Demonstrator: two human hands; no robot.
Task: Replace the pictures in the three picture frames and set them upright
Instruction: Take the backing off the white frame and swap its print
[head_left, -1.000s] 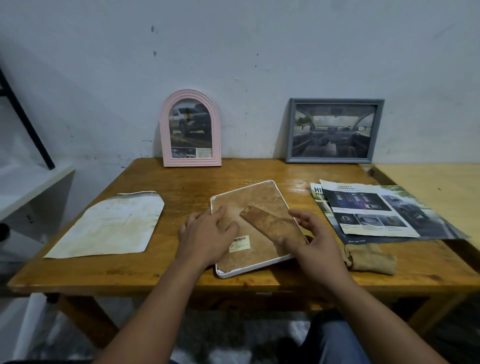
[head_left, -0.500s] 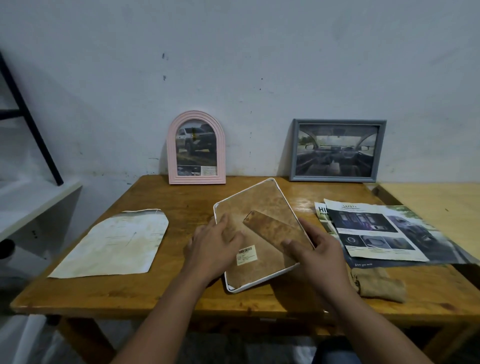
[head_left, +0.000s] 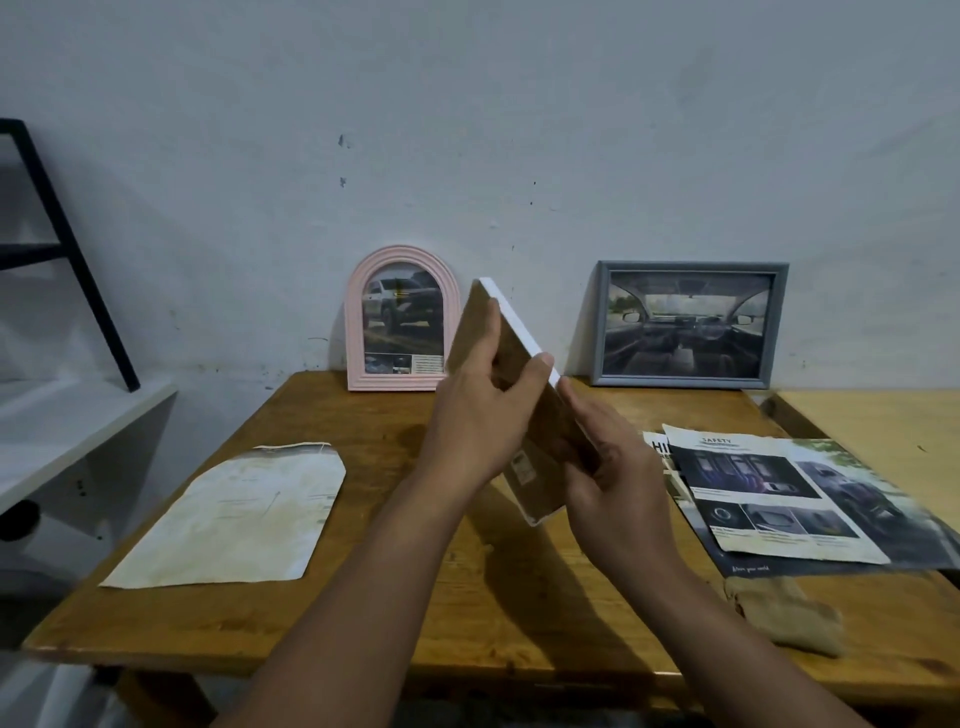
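A person holds a white-edged picture frame (head_left: 511, 332) tilted on edge above a wooden table (head_left: 395, 597), its brown backing turned toward them. The left hand (head_left: 478, 415) grips the frame's upper part, thumb across the backing; the right hand (head_left: 608, 467) clasps its lower part, fingers curled around the stand flap. Against the wall behind stand a pink arched frame (head_left: 402, 319) and a grey rectangular frame (head_left: 688, 325), both upright with car pictures. A stained envelope (head_left: 234, 514) lies at left, printed car leaflets (head_left: 789, 499) at right, a tan cloth (head_left: 789, 616) near them.
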